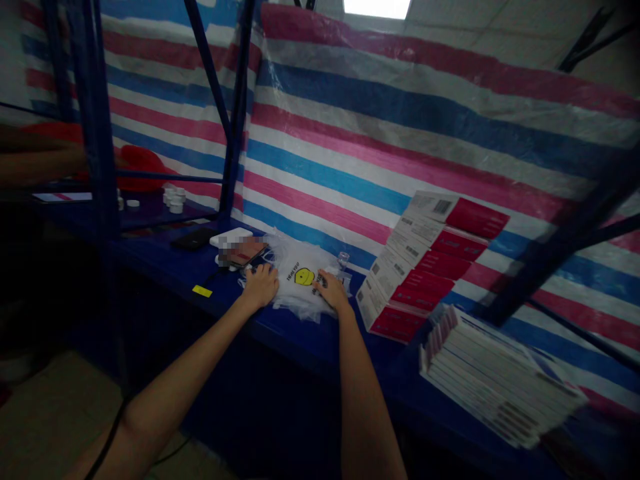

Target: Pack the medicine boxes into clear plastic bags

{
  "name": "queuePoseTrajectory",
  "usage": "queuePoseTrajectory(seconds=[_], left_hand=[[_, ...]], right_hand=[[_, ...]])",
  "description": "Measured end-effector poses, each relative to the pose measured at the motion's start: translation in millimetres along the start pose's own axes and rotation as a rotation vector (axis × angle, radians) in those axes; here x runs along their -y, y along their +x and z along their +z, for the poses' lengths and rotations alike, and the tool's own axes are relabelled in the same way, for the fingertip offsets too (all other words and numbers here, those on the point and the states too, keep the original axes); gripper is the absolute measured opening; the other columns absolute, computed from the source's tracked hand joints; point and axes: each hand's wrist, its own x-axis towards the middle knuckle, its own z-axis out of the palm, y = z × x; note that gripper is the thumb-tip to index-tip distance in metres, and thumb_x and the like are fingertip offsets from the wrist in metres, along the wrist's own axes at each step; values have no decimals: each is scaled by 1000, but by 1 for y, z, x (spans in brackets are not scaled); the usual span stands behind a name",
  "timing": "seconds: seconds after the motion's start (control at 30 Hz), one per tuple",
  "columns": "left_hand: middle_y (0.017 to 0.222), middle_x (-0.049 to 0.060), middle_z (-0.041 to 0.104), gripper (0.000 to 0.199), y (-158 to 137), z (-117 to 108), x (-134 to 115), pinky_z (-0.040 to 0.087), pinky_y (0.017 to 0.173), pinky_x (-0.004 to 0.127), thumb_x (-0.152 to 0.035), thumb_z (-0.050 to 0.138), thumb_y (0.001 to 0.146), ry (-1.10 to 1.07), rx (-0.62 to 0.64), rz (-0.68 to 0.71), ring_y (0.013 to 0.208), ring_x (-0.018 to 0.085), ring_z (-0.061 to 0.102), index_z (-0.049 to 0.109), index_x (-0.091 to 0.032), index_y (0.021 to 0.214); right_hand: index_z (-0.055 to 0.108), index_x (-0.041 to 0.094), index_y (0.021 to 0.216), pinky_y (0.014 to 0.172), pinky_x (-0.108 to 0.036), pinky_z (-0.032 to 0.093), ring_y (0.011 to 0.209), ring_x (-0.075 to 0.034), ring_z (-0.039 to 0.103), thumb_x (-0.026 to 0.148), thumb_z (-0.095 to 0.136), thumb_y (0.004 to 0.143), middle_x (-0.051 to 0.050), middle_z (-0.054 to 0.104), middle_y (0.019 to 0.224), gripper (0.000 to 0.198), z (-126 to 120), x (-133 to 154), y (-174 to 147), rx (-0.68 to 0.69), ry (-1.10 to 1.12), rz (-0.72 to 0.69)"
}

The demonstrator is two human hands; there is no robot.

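Note:
A pile of white plastic bags (293,303), printed with a yellow smiling face, lies on the blue shelf. My left hand (261,287) rests at the pile's left edge, fingers apart and slightly bent, near a phone (250,252). On the right side of the print lies my right hand (331,291), its fingers spread over the plastic. Neither hand visibly grips anything. Just behind the right hand stands a small clear container (343,259).
To the right, red and white boxes (410,267) stand stacked beside a pile of white flat packs (495,373). A white device (231,237), a black object (193,239) and a yellow label (202,291) lie left. Another person's arm (45,167) is beyond the blue post (100,133).

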Motion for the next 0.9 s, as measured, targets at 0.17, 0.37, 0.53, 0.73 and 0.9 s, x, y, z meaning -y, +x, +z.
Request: queuePoseTrajectory(seconds=[0.17, 0.37, 0.53, 0.73, 0.9], left_hand=[[118, 16, 43, 39, 3, 0, 3, 33, 86, 47, -32, 33, 85, -19, 19, -73, 109, 30, 38, 49, -15, 116], [114, 16, 44, 41, 9, 3, 8, 34, 86, 44, -36, 36, 83, -34, 20, -82, 108, 31, 40, 51, -14, 115], [110, 17, 46, 42, 8, 0, 4, 34, 85, 44, -35, 36, 83, -4, -4, -69, 106, 31, 41, 48, -12, 117], [109, 15, 49, 34, 6, 4, 0, 36, 81, 41, -27, 31, 84, 50, -86, 17, 102, 28, 42, 53, -13, 105], [101, 16, 52, 34, 9, 8, 1, 37, 75, 39, -25, 29, 84, 83, -164, 53, 96, 29, 46, 56, -11, 99]], right_hand=[[46, 21, 125, 106, -45, 15, 126, -21, 33, 42, 45, 85, -4, 43, 134, 45, 1, 1, -3, -17, 4, -4], [46, 24, 124, 106, -48, 15, 125, -21, 34, 44, 45, 85, -2, 43, 134, 44, 2, 2, -5, -20, -13, 14], [49, 24, 121, 106, -45, 16, 129, -20, 25, 46, 47, 83, -1, 40, 136, 44, -2, 4, -5, -50, -46, 12], [51, 24, 119, 105, -44, 18, 125, -20, 33, 46, 49, 82, -2, 46, 131, 43, 2, 5, -5, -84, -64, 14], [52, 24, 117, 102, -42, 23, 120, -20, 40, 47, 50, 81, -3, 49, 128, 43, 4, 5, -3, -93, -54, 5]])
